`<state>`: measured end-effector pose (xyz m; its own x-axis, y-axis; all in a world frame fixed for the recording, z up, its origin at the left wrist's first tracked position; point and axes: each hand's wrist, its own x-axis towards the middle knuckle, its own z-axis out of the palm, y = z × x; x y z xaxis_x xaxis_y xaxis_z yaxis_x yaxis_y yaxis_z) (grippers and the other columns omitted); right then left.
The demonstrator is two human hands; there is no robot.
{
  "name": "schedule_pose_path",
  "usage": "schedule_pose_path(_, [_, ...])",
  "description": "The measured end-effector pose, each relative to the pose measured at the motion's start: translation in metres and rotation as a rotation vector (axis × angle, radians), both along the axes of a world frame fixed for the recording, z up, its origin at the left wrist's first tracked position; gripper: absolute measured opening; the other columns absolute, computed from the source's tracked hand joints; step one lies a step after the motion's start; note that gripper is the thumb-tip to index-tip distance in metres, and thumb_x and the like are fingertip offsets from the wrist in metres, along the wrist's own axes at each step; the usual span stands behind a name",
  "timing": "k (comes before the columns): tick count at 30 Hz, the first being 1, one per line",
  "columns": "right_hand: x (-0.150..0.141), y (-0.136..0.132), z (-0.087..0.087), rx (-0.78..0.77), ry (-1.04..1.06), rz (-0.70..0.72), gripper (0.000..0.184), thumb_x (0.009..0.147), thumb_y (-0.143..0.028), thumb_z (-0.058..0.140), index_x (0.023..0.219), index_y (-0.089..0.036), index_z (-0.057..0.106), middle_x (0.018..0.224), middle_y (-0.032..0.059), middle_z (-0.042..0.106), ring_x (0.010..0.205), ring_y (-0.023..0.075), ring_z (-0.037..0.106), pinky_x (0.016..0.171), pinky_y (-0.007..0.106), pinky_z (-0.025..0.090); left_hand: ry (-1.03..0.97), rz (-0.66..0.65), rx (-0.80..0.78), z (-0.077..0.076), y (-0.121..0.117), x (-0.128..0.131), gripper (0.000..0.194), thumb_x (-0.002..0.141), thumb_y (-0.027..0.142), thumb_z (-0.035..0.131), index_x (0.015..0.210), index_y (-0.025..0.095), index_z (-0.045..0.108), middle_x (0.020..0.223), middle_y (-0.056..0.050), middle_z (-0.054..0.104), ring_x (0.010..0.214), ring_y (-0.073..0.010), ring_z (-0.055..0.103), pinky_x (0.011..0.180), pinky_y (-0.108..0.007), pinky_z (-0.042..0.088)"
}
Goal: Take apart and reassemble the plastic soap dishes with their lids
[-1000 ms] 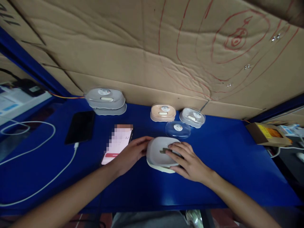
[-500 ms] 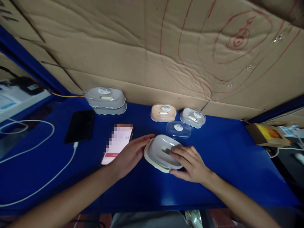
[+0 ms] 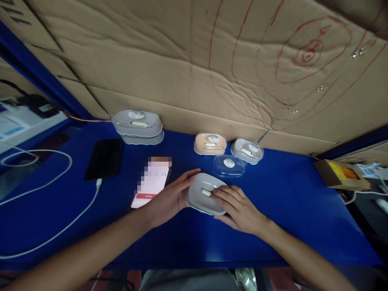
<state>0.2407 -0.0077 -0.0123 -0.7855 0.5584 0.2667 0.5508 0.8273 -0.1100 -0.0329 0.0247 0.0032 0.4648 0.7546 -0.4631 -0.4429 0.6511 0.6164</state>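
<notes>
A grey oval soap dish point(image 3: 198, 202) with a pale oblong piece in its middle is held between my two hands, close to the front of the blue table. My left hand point(image 3: 174, 198) is closed around its left side, the thumb side along the far rim. On the right, my right hand point(image 3: 238, 208) grips the dish with its fingers over the inside and its thumb at the near rim. The underside of the dish is hidden. Just beyond it lies a clear plastic lid point(image 3: 236, 169) with a round white sticker.
Behind stand a lidded peach soap dish point(image 3: 203, 145), a lidded grey one point(image 3: 239, 149) and stacked grey ones point(image 3: 124, 125). A lit phone point(image 3: 153, 180) and a dark phone point(image 3: 103, 159) on a white cable point(image 3: 93, 202) lie left. A cardboard wall point(image 3: 145, 60) closes the back.
The dish has tilted between my hands; the cream-coloured edge below its left and near sides no longer shows. My left hand has closed further around its side. The view has shifted slightly.
</notes>
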Motion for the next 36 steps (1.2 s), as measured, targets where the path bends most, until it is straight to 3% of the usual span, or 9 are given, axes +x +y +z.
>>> schedule_pose_path(6, [0.011,0.011,-0.002,-0.183,-0.009,0.032,0.06,0.113,-0.04,0.045,0.168,-0.022,0.029,0.172,0.0135,0.039,0.162,0.0274,0.032,0.131,0.056,0.031,0.056,0.012,0.039,0.0,0.003,0.0,0.056,0.085,0.03,0.087,0.137,0.026,0.066,0.121,-0.006,0.073,0.097,-0.0199,0.07,0.077,-0.029,0.058])
schedule_pose_path(9, [0.028,0.026,-0.012,-0.139,0.082,-0.184,0.064,0.113,-0.047,0.042,0.17,-0.027,0.023,0.176,0.0148,0.031,0.165,0.0322,0.024,0.129,0.065,0.027,0.103,0.047,0.007,0.0,0.005,-0.001,0.057,0.085,0.024,0.085,0.138,0.024,0.064,0.116,-0.007,0.073,0.092,-0.0194,0.07,0.073,-0.029,0.059])
schedule_pose_path(12, [0.041,0.039,-0.019,-0.086,0.109,-0.438,0.066,0.111,-0.047,0.047,0.169,-0.026,0.024,0.17,0.0183,0.039,0.161,0.0374,0.03,0.124,0.068,0.032,0.129,0.052,-0.012,0.003,0.006,-0.002,0.061,0.088,0.024,0.083,0.144,0.026,0.059,0.119,-0.008,0.072,0.093,-0.0205,0.071,0.074,-0.032,0.061])
schedule_pose_path(17, [0.042,0.038,-0.017,-0.039,0.134,-0.505,0.058,0.101,-0.054,0.065,0.15,-0.025,0.053,0.135,0.0164,0.061,0.139,0.0394,0.053,0.113,0.065,0.043,0.07,-0.066,-0.021,0.005,0.001,-0.002,0.066,0.089,0.031,0.084,0.147,0.031,0.052,0.138,-0.011,0.064,0.104,-0.0297,0.074,0.085,-0.053,0.065])
schedule_pose_path(21, [0.038,0.032,-0.011,-0.146,0.252,-0.497,0.057,0.101,-0.053,0.066,0.149,-0.026,0.052,0.138,0.0158,0.054,0.137,0.0359,0.055,0.111,0.06,0.05,0.025,-0.167,0.003,0.004,-0.005,0.0,0.065,0.09,0.037,0.083,0.147,0.031,0.053,0.148,-0.013,0.06,0.114,-0.0348,0.073,0.089,-0.062,0.064])
schedule_pose_path(24, [0.032,0.025,-0.005,-0.214,0.382,-0.437,0.058,0.105,-0.05,0.059,0.155,-0.027,0.044,0.144,0.0161,0.051,0.139,0.0318,0.054,0.113,0.053,0.052,0.017,-0.176,0.025,0.002,-0.007,0.002,0.061,0.091,0.041,0.082,0.145,0.03,0.055,0.145,-0.013,0.063,0.111,-0.0332,0.073,0.089,-0.058,0.064])
schedule_pose_path(27, [0.02,0.012,-0.001,-0.242,0.281,-0.27,0.071,0.104,-0.054,0.059,0.164,-0.027,0.034,0.157,0.018,0.042,0.148,0.0349,0.046,0.117,0.054,0.049,0.003,-0.136,0.069,-0.001,-0.008,0.004,0.056,0.094,0.045,0.079,0.143,0.031,0.058,0.139,-0.011,0.066,0.111,-0.0294,0.072,0.091,-0.05,0.063])
schedule_pose_path(30, [0.006,-0.001,-0.001,-0.191,0.154,-0.167,0.082,0.1,-0.058,0.064,0.167,-0.027,0.029,0.16,0.0197,0.04,0.148,0.0394,0.043,0.116,0.059,0.048,-0.008,-0.103,0.09,-0.005,-0.009,0.005,0.051,0.095,0.049,0.076,0.141,0.032,0.061,0.135,-0.009,0.067,0.114,-0.027,0.068,0.09,-0.043,0.061])
schedule_pose_path(36, [-0.004,-0.009,-0.005,-0.043,0.155,-0.183,0.079,0.098,-0.055,0.068,0.162,-0.022,0.036,0.15,0.0225,0.045,0.141,0.0437,0.046,0.11,0.066,0.049,-0.008,-0.079,0.082,-0.005,-0.011,0.011,0.051,0.093,0.049,0.079,0.139,0.031,0.064,0.132,-0.008,0.067,0.111,-0.0246,0.066,0.086,-0.036,0.059])
